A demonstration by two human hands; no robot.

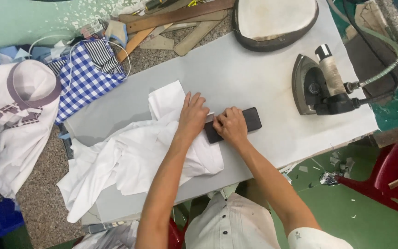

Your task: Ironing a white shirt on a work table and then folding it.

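A crumpled white cloth (125, 161) lies across the grey padded ironing board (254, 69). My left hand (192, 115) presses flat on a folded edge of the cloth, fingers spread. Right beside it, my right hand (230, 127) grips a dark rectangular block (252, 119) that lies on the cloth's edge and the board. Both hands nearly touch each other.
A steam iron (321, 83) with a hose rests at the board's right end. A padded pressing form (272, 20) sits at the top. Blue checked fabric (86, 80), wooden rulers (171, 20) and a white garment (17, 120) lie to the left. A red chair (388, 175) stands at right.
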